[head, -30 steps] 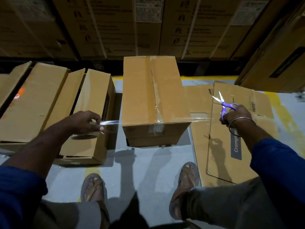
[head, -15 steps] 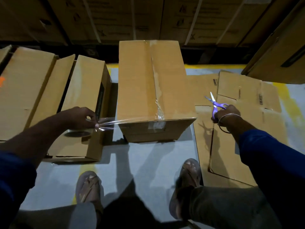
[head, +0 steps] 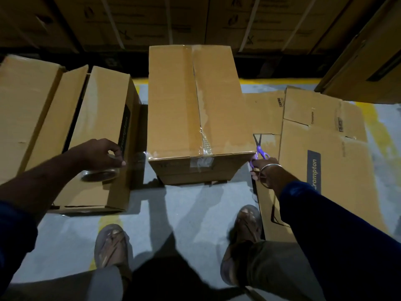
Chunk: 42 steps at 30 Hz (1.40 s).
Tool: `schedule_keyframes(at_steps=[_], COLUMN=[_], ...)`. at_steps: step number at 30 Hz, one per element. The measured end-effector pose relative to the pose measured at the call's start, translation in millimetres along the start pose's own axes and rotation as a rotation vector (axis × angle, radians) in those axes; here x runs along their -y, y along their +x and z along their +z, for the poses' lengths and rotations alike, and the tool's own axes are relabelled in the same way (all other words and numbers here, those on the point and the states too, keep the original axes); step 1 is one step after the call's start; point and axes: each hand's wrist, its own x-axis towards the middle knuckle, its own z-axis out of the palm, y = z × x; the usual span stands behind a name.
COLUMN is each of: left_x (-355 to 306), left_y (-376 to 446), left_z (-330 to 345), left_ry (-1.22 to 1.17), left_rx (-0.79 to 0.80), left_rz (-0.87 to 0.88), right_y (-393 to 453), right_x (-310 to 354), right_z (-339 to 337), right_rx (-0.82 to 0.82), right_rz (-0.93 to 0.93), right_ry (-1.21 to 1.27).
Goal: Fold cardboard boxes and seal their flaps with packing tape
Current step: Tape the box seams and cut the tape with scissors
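Note:
A closed cardboard box (head: 173, 109) stands on the floor ahead of me, with clear tape along its centre seam and over its near edge. My left hand (head: 98, 154) grips a roll of clear packing tape (head: 101, 174) just left of the box. A clear strip of tape (head: 141, 156) runs from the roll to the box's near left corner. My right hand (head: 261, 167) holds purple-handled scissors (head: 259, 146) at the box's near right corner, blades pointing away from me.
Other assembled boxes (head: 97, 118) sit to the left. Flattened cardboard (head: 321, 153) lies on the floor to the right. Stacked cartons (head: 195, 20) line the back, and another carton (head: 373, 61) stands at the far right. My sandalled feet (head: 112, 246) are on the grey floor.
The tape strip has been laid down across the box's near top edge. My right hand with the scissors has moved left to the box's right corner. My left hand stayed beside the box.

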Motion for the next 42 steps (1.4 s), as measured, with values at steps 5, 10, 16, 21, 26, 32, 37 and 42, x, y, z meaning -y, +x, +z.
schedule_keyframes(at_steps=[5, 10, 16, 21, 26, 32, 37, 42], left_x=[-2, 0, -1, 2, 5, 2, 0, -4], left_y=[-1, -5, -15, -18, -18, -18, -16, -14], left_z=[-1, -3, -5, -5, -4, -6, -8, -8], left_ry=[-0.002, -0.007, -0.054, -0.118, -0.177, -0.227, -0.242, -0.237], left_rx=[-0.004, 0.005, -0.006, 0.005, 0.011, 0.064, 0.081, 0.094], left_rz=[0.020, -0.001, 0.021, 0.029, 0.068, 0.054, 0.054, 0.019], right_y=[-11, -75, -171, -244, -272, -258, -241, -232], right_x=[2, 35, 10, -56, -84, -63, -52, -49], right_z=[-19, -14, 55, 120, 153, 191, 207, 213], right_rx=[-0.174, -0.365, 0.107, 0.578, 0.832, 0.869, 0.903, 0.889], right_rz=[-0.138, -0.562, -0.771, -0.387, 0.149, 0.261, 0.232, 0.197], right_ry=[0.090, 0.074, 0.134, -0.101, -0.188, -0.138, -0.150, -0.140])
